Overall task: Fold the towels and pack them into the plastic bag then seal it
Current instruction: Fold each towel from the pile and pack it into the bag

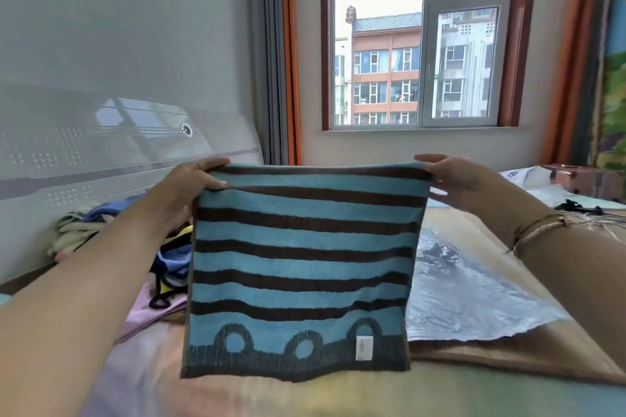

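While it hangs flat in the air above the bed (305,396), the striped towel (298,267) faces the camera, its top edge level and stretched from side to side, its stripes horizontal, its circle-patterned hem and white label lowest. It looks roughly square, so its long axis is hard to call. The left hand (189,183) pinches the top left corner, the right hand (454,179) the top right; each grip is closed on the cloth. The towel hides part of the clear plastic bag (474,298) lying on the bed to the right, and part of the pile of cloths (162,264) at left.
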